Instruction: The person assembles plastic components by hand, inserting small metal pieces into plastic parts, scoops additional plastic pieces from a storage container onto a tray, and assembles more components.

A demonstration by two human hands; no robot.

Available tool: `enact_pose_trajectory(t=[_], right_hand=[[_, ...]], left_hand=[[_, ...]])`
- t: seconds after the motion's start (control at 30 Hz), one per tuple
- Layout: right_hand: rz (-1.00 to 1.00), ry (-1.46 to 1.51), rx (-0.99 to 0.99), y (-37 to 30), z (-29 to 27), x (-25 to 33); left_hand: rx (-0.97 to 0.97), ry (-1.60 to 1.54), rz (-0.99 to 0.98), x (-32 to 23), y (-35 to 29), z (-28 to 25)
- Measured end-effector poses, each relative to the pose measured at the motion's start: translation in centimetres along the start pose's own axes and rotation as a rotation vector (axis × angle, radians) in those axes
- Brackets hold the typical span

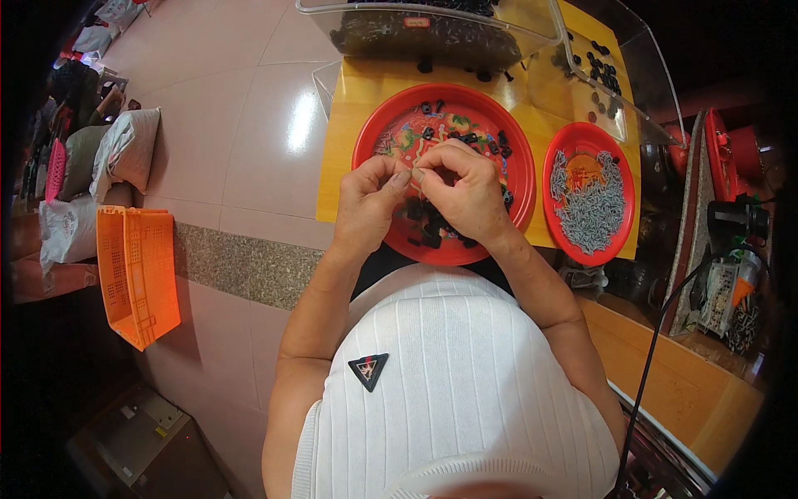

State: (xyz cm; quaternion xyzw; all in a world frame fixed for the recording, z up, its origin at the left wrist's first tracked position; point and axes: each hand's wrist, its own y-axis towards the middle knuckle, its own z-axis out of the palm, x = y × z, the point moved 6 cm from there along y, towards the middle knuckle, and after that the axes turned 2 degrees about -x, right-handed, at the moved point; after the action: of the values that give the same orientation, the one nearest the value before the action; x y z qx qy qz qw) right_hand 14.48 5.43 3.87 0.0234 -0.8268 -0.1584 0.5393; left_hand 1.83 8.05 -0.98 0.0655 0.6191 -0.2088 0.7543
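Observation:
Over a red round tray [525, 162] with a printed pattern, my left hand [370, 204] and my right hand [467, 193] meet. Thumbs and forefingers of both are pinched together, tip to tip. Whatever sits between the fingertips is too small to make out. Small black plastic parts [432, 226] lie in the tray, piled below my hands and scattered toward its far and right sides. To the right, a red oval tray [550, 179] holds many small silver screws [594, 218]; neither hand touches it.
A yellow wooden table [337, 145] bears both trays. At its far side stands a clear plastic bin [428, 41] of dark parts. Black round pieces [600, 71] lie farther right. An orange crate [137, 274] and a white sack [129, 154] are on the left. A black cable [652, 349] hangs at right.

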Motion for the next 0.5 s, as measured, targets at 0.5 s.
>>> enact_pose_trajectory(t=[0.5], right_hand=[[0.547, 0.745, 0.185, -0.9, 0.7, -3.4]], left_hand=[[-0.037, -0.422, -0.097, 0.0, -0.7, -0.2]])
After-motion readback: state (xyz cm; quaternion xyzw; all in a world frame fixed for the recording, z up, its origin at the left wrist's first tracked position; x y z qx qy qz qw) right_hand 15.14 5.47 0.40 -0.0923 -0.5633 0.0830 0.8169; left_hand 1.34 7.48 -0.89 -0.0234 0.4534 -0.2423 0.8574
